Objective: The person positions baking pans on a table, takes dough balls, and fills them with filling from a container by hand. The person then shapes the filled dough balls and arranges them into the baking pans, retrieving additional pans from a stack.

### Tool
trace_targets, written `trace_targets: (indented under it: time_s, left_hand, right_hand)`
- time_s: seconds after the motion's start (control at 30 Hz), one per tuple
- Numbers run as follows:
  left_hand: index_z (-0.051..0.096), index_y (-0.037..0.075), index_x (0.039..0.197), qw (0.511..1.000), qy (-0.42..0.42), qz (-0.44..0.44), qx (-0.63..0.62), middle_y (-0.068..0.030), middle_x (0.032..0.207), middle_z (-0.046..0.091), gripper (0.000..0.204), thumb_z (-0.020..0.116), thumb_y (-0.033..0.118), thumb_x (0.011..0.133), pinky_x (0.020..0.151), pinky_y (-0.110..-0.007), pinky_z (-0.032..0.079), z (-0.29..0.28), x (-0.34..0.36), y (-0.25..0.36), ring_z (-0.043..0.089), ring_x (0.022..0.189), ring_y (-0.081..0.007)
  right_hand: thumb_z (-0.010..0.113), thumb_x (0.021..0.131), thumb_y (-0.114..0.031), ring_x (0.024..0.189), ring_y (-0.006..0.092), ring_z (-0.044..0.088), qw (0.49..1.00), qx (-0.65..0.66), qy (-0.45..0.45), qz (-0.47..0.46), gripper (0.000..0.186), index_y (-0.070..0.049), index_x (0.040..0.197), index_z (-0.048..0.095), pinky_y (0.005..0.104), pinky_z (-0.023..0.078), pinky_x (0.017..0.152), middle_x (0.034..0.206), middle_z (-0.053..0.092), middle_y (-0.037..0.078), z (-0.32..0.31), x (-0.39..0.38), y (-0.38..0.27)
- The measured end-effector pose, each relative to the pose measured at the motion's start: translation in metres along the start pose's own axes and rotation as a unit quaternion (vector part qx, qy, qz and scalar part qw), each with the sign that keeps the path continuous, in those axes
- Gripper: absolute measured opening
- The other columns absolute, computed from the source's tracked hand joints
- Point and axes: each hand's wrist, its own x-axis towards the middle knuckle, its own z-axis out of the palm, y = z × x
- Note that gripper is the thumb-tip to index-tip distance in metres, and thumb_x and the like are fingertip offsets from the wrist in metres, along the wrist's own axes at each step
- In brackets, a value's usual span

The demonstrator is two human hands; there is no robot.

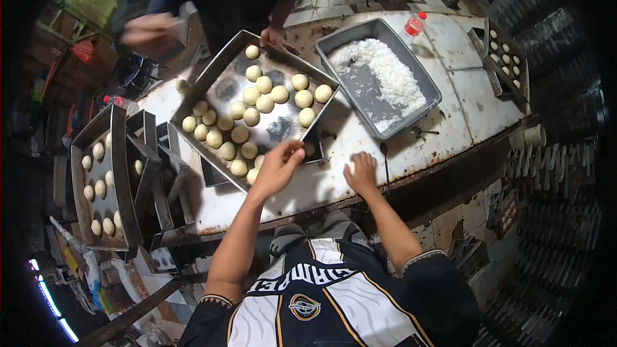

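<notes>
My left hand (277,168) hovers at the near right rim of a large metal tray (222,58). Its fingers are loosely curled, the thumb apart from them, and I see nothing between. Round pale-yellow dough balls (250,115) lie in the tray, some touching, with bare metal toward its right side. My right hand (362,175) rests low on the white tabletop, fingers bent down around a small pale piece of dough (351,168), mostly hidden beneath them. Just right of that hand lies a dark thin-handled utensil (385,159).
A grey tub (324,51) of white flour-like powder stands right of the tray. Beyond are a red-capped bottle (415,24) and another ball tray (522,80). Tilted trays (121,173) crowd the left. Across the table, a person's hand (277,37) touches the tray; their other hand (153,31) is blurred.
</notes>
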Motion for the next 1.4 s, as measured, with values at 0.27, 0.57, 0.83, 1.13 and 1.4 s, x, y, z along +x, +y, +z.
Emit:
trace_targets:
  time_s: [0.27,0.57,0.83,1.13,1.4]
  left_hand:
    - [0.078,-0.007,0.103,0.946,0.093,-0.175,0.257,-0.0343,0.106,0.075,0.051,0.07,0.041,0.09,0.097,-0.056,0.055,0.032,0.143,-0.052,0.072,0.106,-0.0487]
    - [0.058,0.003,0.1,0.979,0.2,-0.039,0.004,-0.015,0.086,0.064,0.028,0.07,0.025,0.088,0.08,-0.04,0.054,0.004,0.089,-0.024,0.062,0.083,-0.0221]
    - [0.057,0.004,0.115,0.967,0.124,-0.003,-0.222,-0.0025,0.108,0.058,0.026,0.064,0.0,0.091,0.094,-0.03,0.053,-0.043,-0.132,-0.022,0.059,0.106,-0.0116]
    - [0.059,0.005,0.113,0.929,0.153,-0.132,-0.31,-0.0033,0.102,0.061,0.023,0.058,-0.001,0.092,0.083,-0.031,0.056,-0.098,-0.339,-0.136,0.063,0.093,-0.0138]
    - [0.065,0.012,0.109,0.698,0.353,-0.153,-0.605,-0.0076,0.096,0.067,0.019,0.055,0.023,0.098,0.069,-0.037,0.057,-0.193,-0.419,-0.206,0.066,0.084,-0.0224]
  right_hand:
    - [0.073,0.09,-0.028,0.124,0.0361,0.059,0.971,-0.016,-0.236,0.025,0.03,-0.011,0.115,0.072,0.0534,0.042,0.11,0.121,0.066,0.017,0.012,0.002,0.017]
    - [0.064,0.095,-0.02,0.116,0.0421,0.057,0.973,0.005,-0.229,-0.041,0.026,0.0,0.112,0.064,0.0585,0.038,0.111,0.118,0.062,0.022,0.021,0.002,0.017]
    - [0.065,0.092,-0.009,0.106,0.0435,0.06,0.991,-0.023,-0.03,-0.129,0.014,0.002,0.1,0.064,0.0519,0.048,0.096,0.104,0.064,0.023,0.023,-0.016,0.05]
    - [0.067,0.093,-0.009,0.079,0.0223,0.065,0.954,0.221,-0.2,-0.036,0.013,0.002,0.097,0.069,0.0382,0.054,0.076,0.089,0.071,0.013,-0.014,-0.034,-0.154]
    - [0.086,0.083,-0.018,0.143,0.0444,0.05,0.93,0.019,-0.217,-0.296,0.081,-0.014,0.156,0.052,0.0477,0.047,0.116,0.153,0.055,0.022,0.071,-0.057,-0.389]
